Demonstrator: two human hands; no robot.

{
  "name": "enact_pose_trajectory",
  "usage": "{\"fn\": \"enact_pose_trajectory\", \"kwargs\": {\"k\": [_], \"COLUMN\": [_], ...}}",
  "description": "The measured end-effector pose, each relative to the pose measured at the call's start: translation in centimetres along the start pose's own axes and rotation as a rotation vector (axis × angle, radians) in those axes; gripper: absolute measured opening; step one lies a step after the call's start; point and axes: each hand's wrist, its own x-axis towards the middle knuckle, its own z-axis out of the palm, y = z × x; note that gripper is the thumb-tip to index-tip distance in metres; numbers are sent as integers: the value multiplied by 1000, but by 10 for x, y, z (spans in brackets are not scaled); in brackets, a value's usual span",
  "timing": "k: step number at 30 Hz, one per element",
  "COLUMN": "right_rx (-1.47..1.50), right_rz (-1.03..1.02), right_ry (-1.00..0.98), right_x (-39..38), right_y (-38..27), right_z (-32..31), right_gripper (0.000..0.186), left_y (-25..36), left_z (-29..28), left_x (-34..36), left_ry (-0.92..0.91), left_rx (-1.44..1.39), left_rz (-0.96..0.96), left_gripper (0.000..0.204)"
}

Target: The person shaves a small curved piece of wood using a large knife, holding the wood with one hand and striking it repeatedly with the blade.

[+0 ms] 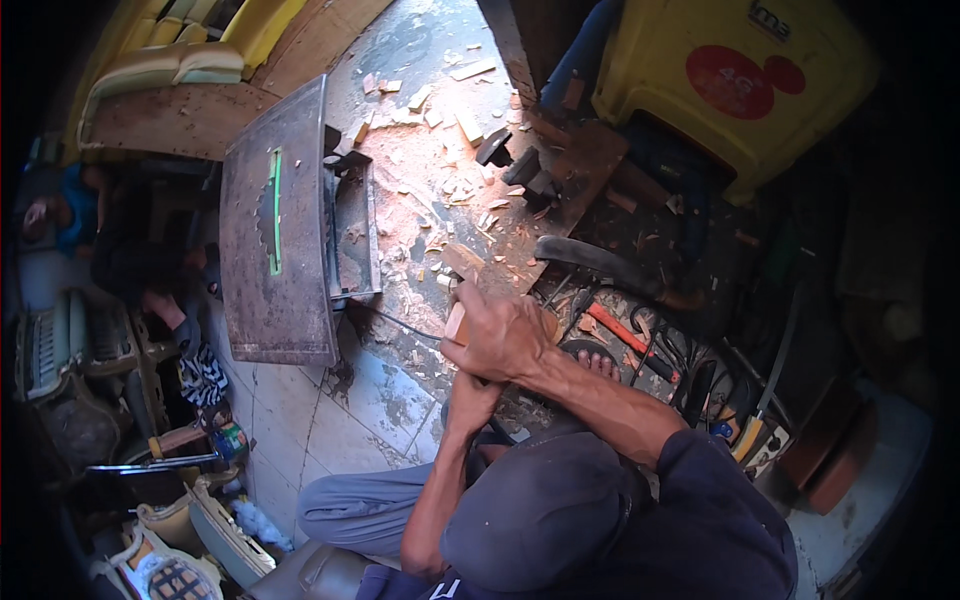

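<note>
My right hand (505,338) is closed over a piece of light brown wood (456,326), whose ends show on either side of the knuckles. Just below it, nearer to me, my left hand (474,398) comes up against the underside of the right one. The left fingers are mostly hidden behind the right hand, so their grip does not show. A brown wooden piece (462,260) sits just beyond the right fingers, beside a small pale bit of wood. A bare foot (594,362) is close to the right forearm.
A table saw (240,300) with a green-edged slot stands left. Offcuts (470,128) and sawdust litter the floor ahead. An orange-and-black-handled tool (618,328) and cables lie right, below a yellow plastic chair (660,60). Another person (80,215) is far left, near chair frames (170,575).
</note>
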Motion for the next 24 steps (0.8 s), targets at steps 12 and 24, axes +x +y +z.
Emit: {"fn": "enact_pose_trajectory", "kwargs": {"k": [12, 24], "right_rx": [-162, -44], "right_rz": [-540, -520], "right_ry": [297, 36], "right_x": [-8, -20], "right_y": [-25, -13], "right_z": [29, 31], "right_gripper": [41, 24], "left_y": [-33, -14], "left_z": [-8, -2], "left_x": [-13, -15], "left_ry": [-56, 53], "left_rx": [37, -337], "left_rz": [74, 9], "left_gripper": [61, 61]}}
